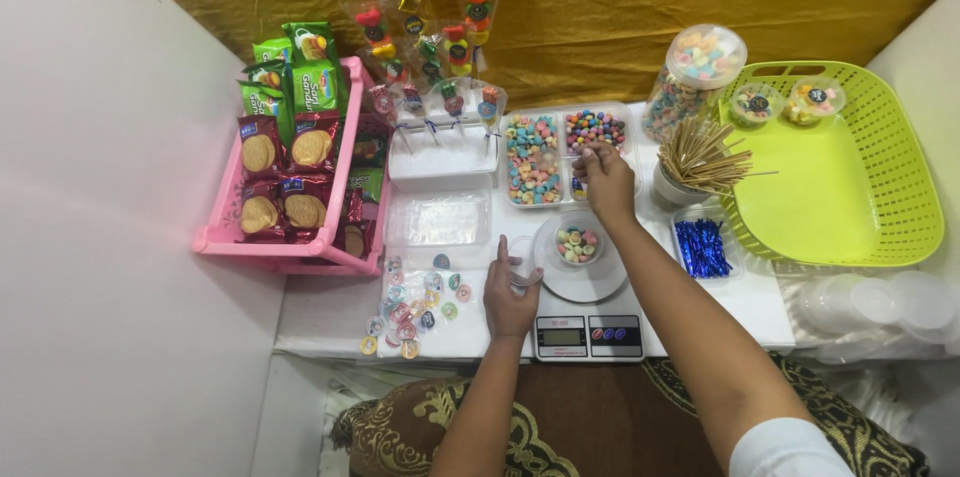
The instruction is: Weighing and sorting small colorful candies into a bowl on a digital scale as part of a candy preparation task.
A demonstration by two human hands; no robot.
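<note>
Right hand (606,180) stretched forward toward 12 o'clock, forearm running diagonally from the lower right. Fingers bunched together at the near edge of the candy tray (560,159), at the compartment of round multicoloured candies; a candy between the fingertips can't be made out.

Left hand (508,295) at 9 o'clock of the kitchen scale (587,317), fingers loosely curled around a small clear lid (522,267), holding it just beside the scale plate. Clear cup (577,244) with pastel candies sits centred on that plate, directly below the right hand.

Edges and room:
- 9 o'clock of left hand: round stickers (415,312) scattered on the white table (330,312); table's near edge close behind.
- 12 o'clock: flat clear container (438,219), then a white stand (442,162) holding wrapped lollipops.
- 3 o'clock of right hand: cup of wooden skewers (697,159), very near the wrist.
- Below it, small tray of blue twist ties (703,247), just beside the forearm.
- Green basket (840,167) far right, pink biscuit rack (300,162) far left, both well apart from the hands.
</note>
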